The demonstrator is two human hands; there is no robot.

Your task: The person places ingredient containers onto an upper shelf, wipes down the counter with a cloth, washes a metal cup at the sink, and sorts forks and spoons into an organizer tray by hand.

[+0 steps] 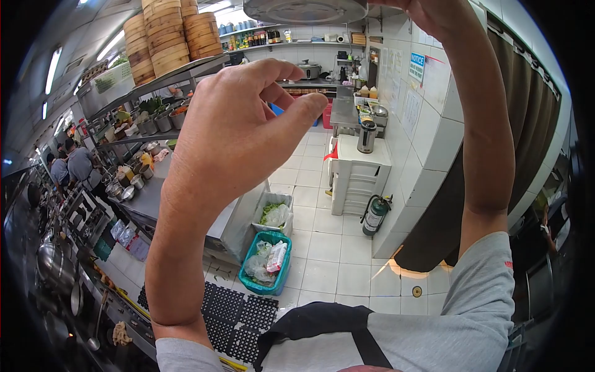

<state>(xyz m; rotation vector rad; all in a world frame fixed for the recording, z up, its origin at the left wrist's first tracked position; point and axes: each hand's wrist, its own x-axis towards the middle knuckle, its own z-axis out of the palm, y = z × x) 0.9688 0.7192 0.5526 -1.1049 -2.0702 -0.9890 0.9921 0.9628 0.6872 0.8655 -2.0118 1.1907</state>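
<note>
My left hand (pixel 242 124) is raised in front of me, thumb and curved fingers apart, with nothing between them. Above it, cut off by the top edge, is a round, shiny pan-like thing (pixel 304 11) with a ringed underside; its exact kind is not clear. My right hand (pixel 434 15) reaches up to the right side of this thing, where a grey part like a handle meets the fingers. The fingertips are mostly cut off by the frame's edge.
Stacked bamboo steamers (pixel 164 43) stand on a shelf at left, above a counter with pots. Tubs with bagged greens, including a teal tub (pixel 266 263), sit on the floor. A fire extinguisher (pixel 375 216) stands by the right wall. Co-workers (pixel 80 162) are far left.
</note>
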